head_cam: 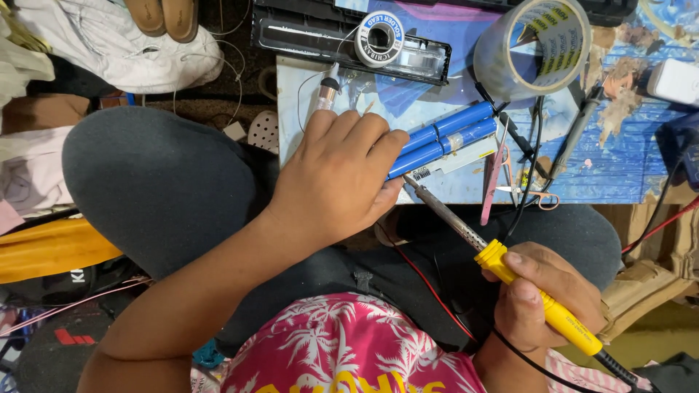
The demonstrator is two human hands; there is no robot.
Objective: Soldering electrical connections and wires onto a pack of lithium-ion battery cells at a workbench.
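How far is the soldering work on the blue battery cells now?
Done: the blue battery cells lie joined side by side. In hand: the left hand holds them while the right hand brings the yellow soldering iron tip to their end. Left: whether the joint is finished cannot be seen.

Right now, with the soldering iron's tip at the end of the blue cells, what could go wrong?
1. The left hand grips the blue cells right beside the soldering iron tip; its fingers could get burned.
2. The red wire and black cable run close to the hot shaft and might scorch.
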